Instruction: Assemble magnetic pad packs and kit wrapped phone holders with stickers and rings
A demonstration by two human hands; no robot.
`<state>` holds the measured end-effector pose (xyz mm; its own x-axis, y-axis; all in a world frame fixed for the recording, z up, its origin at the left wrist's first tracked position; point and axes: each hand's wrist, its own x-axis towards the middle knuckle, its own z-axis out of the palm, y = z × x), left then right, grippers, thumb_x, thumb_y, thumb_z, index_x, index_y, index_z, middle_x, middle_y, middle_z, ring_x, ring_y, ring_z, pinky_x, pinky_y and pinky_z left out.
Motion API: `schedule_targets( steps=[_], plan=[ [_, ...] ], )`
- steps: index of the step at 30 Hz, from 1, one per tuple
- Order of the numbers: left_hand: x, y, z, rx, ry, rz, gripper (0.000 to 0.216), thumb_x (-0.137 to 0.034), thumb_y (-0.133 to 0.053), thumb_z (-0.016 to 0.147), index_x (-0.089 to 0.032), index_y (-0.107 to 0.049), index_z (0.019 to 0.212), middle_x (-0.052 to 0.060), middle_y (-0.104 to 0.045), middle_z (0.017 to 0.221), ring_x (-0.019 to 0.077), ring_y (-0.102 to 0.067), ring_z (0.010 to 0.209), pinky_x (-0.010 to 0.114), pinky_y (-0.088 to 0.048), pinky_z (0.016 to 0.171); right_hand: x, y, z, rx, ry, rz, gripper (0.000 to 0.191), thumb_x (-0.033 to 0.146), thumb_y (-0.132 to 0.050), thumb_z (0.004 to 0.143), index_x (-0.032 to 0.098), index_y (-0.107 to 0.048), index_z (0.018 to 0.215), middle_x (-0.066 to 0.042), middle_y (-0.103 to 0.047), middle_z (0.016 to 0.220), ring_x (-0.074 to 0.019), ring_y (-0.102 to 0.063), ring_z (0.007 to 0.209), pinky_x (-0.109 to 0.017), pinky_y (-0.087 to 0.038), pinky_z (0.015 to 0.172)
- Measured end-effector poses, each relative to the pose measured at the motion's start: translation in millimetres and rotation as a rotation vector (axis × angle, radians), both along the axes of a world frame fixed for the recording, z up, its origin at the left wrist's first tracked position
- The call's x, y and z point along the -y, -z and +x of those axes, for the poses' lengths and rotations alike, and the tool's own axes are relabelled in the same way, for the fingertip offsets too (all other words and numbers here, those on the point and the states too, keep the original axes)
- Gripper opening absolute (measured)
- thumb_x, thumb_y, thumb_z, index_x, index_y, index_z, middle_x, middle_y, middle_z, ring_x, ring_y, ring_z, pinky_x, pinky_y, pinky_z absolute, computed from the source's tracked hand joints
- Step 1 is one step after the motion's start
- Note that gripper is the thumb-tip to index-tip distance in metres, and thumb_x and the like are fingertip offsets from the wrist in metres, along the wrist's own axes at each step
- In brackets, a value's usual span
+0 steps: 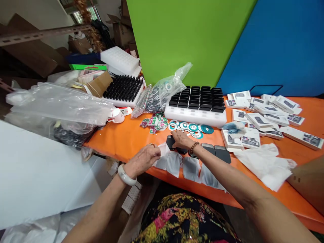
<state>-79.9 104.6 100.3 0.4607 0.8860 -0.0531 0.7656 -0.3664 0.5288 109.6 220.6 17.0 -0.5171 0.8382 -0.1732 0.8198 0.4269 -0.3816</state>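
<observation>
My left hand, with a pale bangle at its wrist, pinches the edge of a thin white pouch near the table's front edge. My right hand, wearing a beaded bracelet, has its fingers and thumb on a small dark rectangular case beside that pouch. More dark cases lie in a row under and past my right forearm. In front of them, several translucent white pouches with dark shapes inside lie along the front edge.
On the orange table are small printed cards, teal-and-white rings and a white foam tray holding black pieces. White printed boxes are heaped on the right, near crumpled white sheets. Plastic bags cover the left.
</observation>
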Motion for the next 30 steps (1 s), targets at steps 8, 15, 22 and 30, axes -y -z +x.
schedule_targets(
  steps=[8,15,22,30],
  plan=[
    [-9.9,8.3,-7.6,-0.145,0.096,0.142,0.02,-0.01,-0.04,0.09,-0.018,-0.056,0.082,0.005,-0.056,0.085,0.0184,-0.053,0.084,0.029,-0.043,0.073,-24.4,-2.4,3.6,-0.115,-0.021,-0.125,0.038,0.021,-0.078,0.053,0.021,-0.043,0.07,-0.002,-0.053,0.076,-0.0169,-0.049,0.067,-0.027,-0.035,0.056],
    [-14.3,-1.0,0.1,-0.164,0.175,0.14,0.027,-0.002,-0.034,0.088,-0.018,-0.055,0.086,0.005,-0.055,0.086,0.0169,-0.051,0.082,0.028,-0.043,0.075,4.4,-23.1,32.3,-0.665,0.102,-0.11,0.024,0.027,-0.061,0.071,0.022,-0.038,0.076,0.004,-0.044,0.073,-0.012,-0.041,0.064,-0.026,-0.036,0.059],
    [-18.8,-10.8,16.3,-0.102,0.225,0.154,0.026,-0.009,-0.033,0.092,-0.016,-0.058,0.086,0.008,-0.055,0.093,0.019,-0.052,0.092,0.031,-0.045,0.082,48.0,-64.2,52.8,-1.314,0.157,-0.074,0.034,0.033,-0.077,0.066,0.022,-0.047,0.077,0.003,-0.049,0.079,-0.0139,-0.047,0.075,-0.029,-0.042,0.069],
    [-7.6,-32.8,40.9,0.141,0.246,0.239,0.016,-0.014,-0.045,0.092,-0.019,-0.059,0.087,0.009,-0.055,0.119,0.0195,-0.053,0.113,0.034,-0.045,0.095,85.5,-60.5,54.1,-1.137,0.099,-0.023,0.016,0.029,-0.065,0.081,0.022,-0.051,0.085,0.001,-0.052,0.084,-0.0153,-0.05,0.077,-0.03,-0.044,0.072]
  ],
)
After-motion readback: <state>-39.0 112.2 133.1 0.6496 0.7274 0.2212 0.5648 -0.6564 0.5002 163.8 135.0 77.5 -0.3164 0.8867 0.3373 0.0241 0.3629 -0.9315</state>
